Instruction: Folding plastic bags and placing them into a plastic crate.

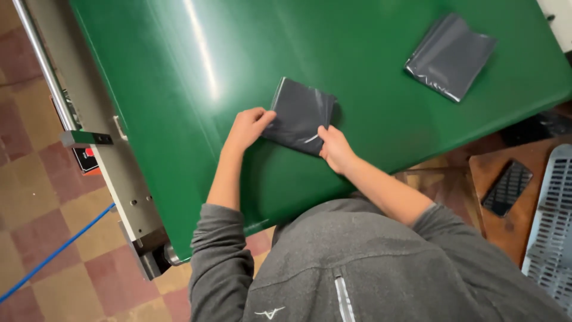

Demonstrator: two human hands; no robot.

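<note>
Meanwhile, a dark grey plastic mailing bag (301,114) lies flat near the front edge of a green conveyor belt (179,89), the left hand (247,128) pressing fingertips on its left edge and the right hand (335,149) pinching its lower right corner. Judged mid-fold or smoothing, it calls next for an even press. A second grey bag (450,56) lies well apart; contents of either cannot be told. A slotted grey crate (551,220) stands at right.

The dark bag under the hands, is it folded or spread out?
Folded: the dark grey plastic bag lies as a compact square with a doubled edge, both hands pressing its near corners on the green table.
</note>
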